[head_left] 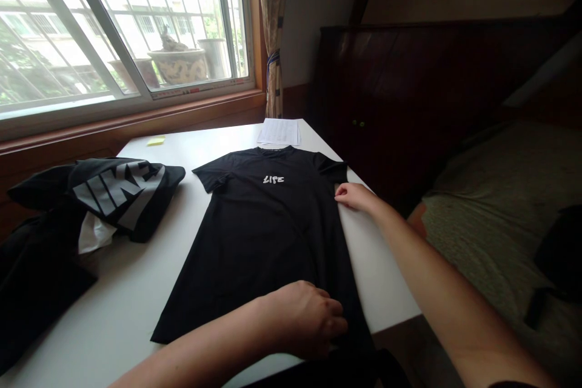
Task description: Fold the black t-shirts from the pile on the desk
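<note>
A black T-shirt (pixel 268 230) with white lettering on its chest lies spread face up on the white table (pixel 386 279), collar toward the far end. My right hand (pixel 354 196) pinches the shirt's right side edge just below the sleeve. Reaching across the lower part of the shirt, my left hand (pixel 313 318) is closed, its fingers curled down at the right side near the hem. The left fingertips are partly hidden, but they appear to grip the shirt's cloth.
Crumpled black clothing (pixel 131 194) with large grey letters lies at the table's left. Papers (pixel 279 131) and a yellow note (pixel 156 140) rest at the far end. A window (pixel 136 24) is behind on the left, a dark wooden cabinet (pixel 386 91) on the right.
</note>
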Tool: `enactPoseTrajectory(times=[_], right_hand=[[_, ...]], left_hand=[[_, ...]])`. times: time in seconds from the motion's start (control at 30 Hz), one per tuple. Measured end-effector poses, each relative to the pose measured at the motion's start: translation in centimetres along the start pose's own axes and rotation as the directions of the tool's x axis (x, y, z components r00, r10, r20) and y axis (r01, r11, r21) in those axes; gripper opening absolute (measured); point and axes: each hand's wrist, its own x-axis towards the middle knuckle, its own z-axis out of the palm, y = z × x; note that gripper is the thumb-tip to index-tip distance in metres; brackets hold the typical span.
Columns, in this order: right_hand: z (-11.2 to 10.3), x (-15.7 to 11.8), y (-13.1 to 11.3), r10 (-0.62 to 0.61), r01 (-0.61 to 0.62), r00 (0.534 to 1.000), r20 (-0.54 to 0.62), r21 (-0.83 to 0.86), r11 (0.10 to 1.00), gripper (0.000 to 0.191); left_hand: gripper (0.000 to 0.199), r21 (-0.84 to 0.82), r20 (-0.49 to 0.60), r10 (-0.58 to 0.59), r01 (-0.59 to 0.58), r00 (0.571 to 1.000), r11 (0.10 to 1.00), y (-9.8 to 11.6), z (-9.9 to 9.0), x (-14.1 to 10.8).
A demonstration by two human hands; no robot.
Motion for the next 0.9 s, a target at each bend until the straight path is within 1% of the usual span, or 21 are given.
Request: enactPoseTrajectory(times=[0.1, 0.17, 0.23, 0.27, 0.3, 0.37, 0.43, 0.5, 0.57, 0.63, 0.7, 0.8, 0.9], right_hand=[[-0.1, 0.1, -0.1, 0.040, -0.041, 0.999, 0.022, 0.023, 0.999, 0.007], [-0.1, 0.1, -0.2, 0.066, -0.068, 0.997, 0.041, 0.043, 0.997, 0.006], [-0.1, 0.1, -0.3, 0.086, -0.090, 0.995, 0.059, 0.065, 0.994, 0.008], [-0.1, 0.1, -0.3, 0.093, -0.098, 0.993, 0.067, 0.076, 0.992, 0.008], [-0.1, 0.1, -0.2, 0.098, -0.105, 0.992, 0.073, 0.088, 0.991, 0.009], [-0.1, 0.0, -0.2, 0.104, -0.112, 0.991, 0.080, 0.110, 0.988, 0.011], [-0.2, 0.0, -0.1, 0.103, -0.113, 0.991, 0.083, 0.129, 0.985, 0.012], [-0.3, 0.0, 0.0, 0.100, -0.112, 0.991, 0.085, 0.144, 0.983, 0.014], [-0.2, 0.0, 0.2, 0.097, -0.109, 0.992, 0.084, 0.156, 0.982, 0.015], [-0.1, 0.0, 0.3, 0.092, -0.104, 0.993, 0.079, 0.165, 0.981, 0.015], [0.0, 0.0, 0.4, 0.088, -0.098, 0.994, 0.064, 0.167, 0.981, 0.015], [0.3, 0.1, 0.5, 0.088, -0.088, 0.996, 0.012, 0.146, 0.985, 0.015], [0.3, 0.5, 0.7, 0.093, -0.085, 0.994, -0.065, 0.109, 0.990, 0.014]], left_hand=[[0.011, -0.041, 0.008, 0.011, -0.011, 1.000, 0.999, -0.6, -0.1, -0.3], [0.012, -0.114, -0.002, 0.062, -0.062, 0.998, 0.992, -1.0, -0.2, -0.5], [0.018, -0.179, -0.056, 0.095, -0.103, 0.994, 0.978, -1.6, -0.4, -0.5], [0.022, -0.190, -0.096, 0.077, -0.094, 0.992, 0.977, -1.9, -0.4, -0.4], [0.026, -0.185, -0.142, 0.035, -0.061, 0.989, 0.981, -2.3, -0.4, -0.3], [0.035, -0.137, -0.230, -0.073, 0.042, 0.971, 0.990, -3.0, 0.0, 0.4], [0.044, -0.061, -0.265, -0.135, 0.123, 0.955, 0.991, -3.5, 0.9, 1.2], [0.052, 0.029, -0.240, -0.134, 0.145, 0.961, 0.989, -3.9, 2.0, 2.0], [0.057, 0.095, -0.201, -0.101, 0.122, 0.974, 0.988, -3.9, 3.1, 2.4], [0.058, 0.115, -0.196, -0.076, 0.099, 0.978, 0.988, -3.7, 3.6, 2.5], [0.054, 0.109, -0.219, -0.074, 0.100, 0.973, 0.989, -3.4, 3.7, 2.3], [0.042, 0.106, -0.256, -0.076, 0.106, 0.964, 0.989, -3.1, 3.0, 1.7], [0.038, 0.093, -0.330, -0.093, 0.131, 0.940, 0.987, -3.8, 2.3, 0.7]])
